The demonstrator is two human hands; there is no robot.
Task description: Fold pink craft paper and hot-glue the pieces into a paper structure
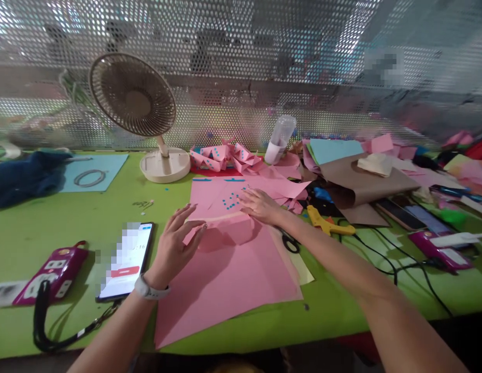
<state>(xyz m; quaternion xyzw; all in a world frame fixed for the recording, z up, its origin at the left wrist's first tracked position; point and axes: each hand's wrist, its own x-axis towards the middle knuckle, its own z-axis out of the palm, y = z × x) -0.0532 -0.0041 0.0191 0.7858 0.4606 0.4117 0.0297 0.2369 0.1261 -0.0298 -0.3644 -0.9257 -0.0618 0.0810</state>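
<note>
My left hand (179,243), with a light band on the wrist, hovers at the left edge of a curved pink paper piece (229,233). Its fingers are spread and nothing shows between them. Stretched out flat, the fingers of my right hand (259,205) lie over pink paper beside several small blue dots (230,201). Whether a dot sits under those fingertips I cannot tell. Beneath both hands is a large pink sheet (225,280). Black-handled scissors (291,242) lie partly hidden under my right forearm.
Left are a phone (126,261), a purple power strip (54,272) and a fan (163,166). Dotted pink paper shapes (221,155) and a clear plastic cup (280,139) stand at the back. Right lie a yellow glue gun (328,224), cables and brown paper (365,181).
</note>
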